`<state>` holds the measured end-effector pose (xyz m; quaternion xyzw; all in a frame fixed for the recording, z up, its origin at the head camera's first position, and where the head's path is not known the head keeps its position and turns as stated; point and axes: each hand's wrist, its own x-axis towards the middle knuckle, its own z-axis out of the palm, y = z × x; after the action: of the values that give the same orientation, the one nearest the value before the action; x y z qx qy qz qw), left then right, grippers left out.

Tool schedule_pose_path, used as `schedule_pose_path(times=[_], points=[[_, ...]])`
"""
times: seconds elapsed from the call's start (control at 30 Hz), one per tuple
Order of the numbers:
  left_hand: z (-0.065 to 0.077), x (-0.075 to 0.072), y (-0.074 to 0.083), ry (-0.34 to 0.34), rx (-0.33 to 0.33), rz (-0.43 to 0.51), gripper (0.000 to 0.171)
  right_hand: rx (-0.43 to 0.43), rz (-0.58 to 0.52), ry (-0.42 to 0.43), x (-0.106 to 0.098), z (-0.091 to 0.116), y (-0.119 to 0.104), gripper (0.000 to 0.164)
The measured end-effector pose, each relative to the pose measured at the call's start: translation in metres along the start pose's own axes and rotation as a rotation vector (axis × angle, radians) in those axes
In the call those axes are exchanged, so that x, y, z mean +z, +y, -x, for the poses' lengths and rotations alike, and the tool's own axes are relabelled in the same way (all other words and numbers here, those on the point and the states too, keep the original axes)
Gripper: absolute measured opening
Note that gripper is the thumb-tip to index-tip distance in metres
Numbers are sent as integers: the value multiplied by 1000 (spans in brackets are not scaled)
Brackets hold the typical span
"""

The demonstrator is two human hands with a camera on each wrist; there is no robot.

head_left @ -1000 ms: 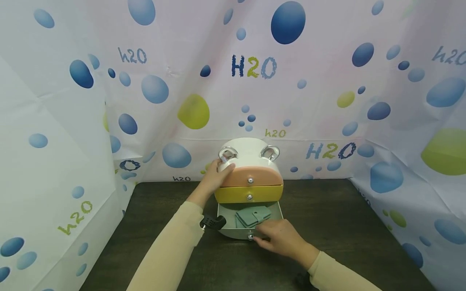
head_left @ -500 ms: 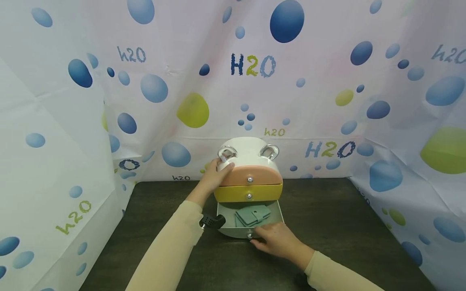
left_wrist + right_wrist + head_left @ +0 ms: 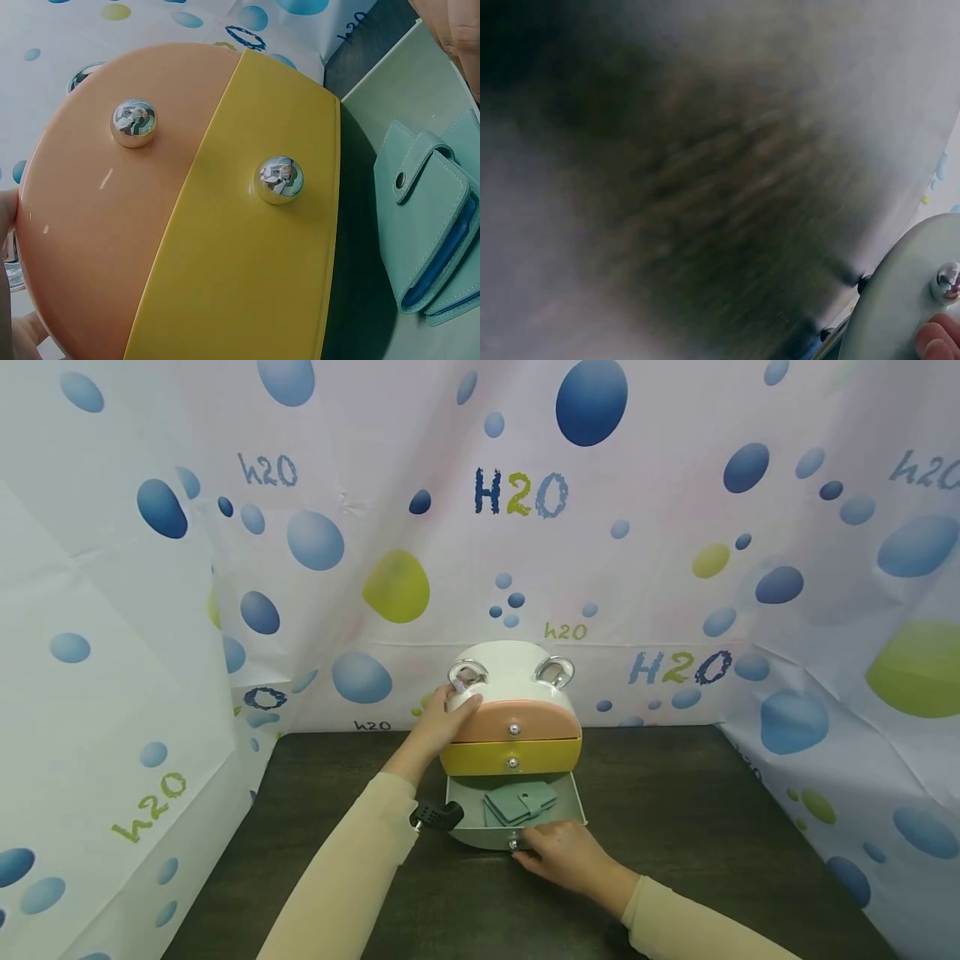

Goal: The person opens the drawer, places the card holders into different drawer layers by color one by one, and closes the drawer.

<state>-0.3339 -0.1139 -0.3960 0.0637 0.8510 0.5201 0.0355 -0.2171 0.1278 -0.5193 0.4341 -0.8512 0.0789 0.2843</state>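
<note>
A small storage box (image 3: pixel 512 670) with a white top and two silver ring ears stands on the table. Its peach drawer (image 3: pixel 487 722) and yellow drawer (image 3: pixel 480 758) are in; the pale green bottom drawer (image 3: pixel 476 838) is pulled out. A mint snap wallet (image 3: pixel 520 803) (image 3: pixel 424 217) lies inside it, folded. My left hand (image 3: pixel 437 724) grips the box's upper left side, thumb at the front edge. At the bottom drawer's silver knob (image 3: pixel 513 843) (image 3: pixel 946 283) is my right hand (image 3: pixel 566 853), fingers bent; whether they pinch it is unclear.
The dark table (image 3: pixel 675 810) extends on both sides of the box. Behind it hangs a white cloth (image 3: pixel 645 585) printed with drops. A black band (image 3: pixel 437 816) is on the left wrist. Most of the right wrist view is a close blur.
My right hand has shifted slightly left along the drawer front, closer to the knob. The left hand, the drawer and the wallet keep their places; the head view drifts slightly.
</note>
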Motion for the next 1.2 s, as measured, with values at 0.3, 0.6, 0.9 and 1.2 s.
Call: schedule_pose_path(times=[0.3, 0.6, 0.9, 1.2], points=[[1, -1, 1, 2, -9, -5, 94, 57, 60, -29, 2, -6, -10, 34], [1, -1, -1, 3, -4, 15, 94, 93, 93, -32, 5, -8, -15, 33], [2, 0, -1, 0, -5, 13, 94, 77, 55, -11, 4, -9, -10, 33], [3, 0, 1, 2, 0, 16, 94, 151, -51, -83, 2, -11, -5, 27]])
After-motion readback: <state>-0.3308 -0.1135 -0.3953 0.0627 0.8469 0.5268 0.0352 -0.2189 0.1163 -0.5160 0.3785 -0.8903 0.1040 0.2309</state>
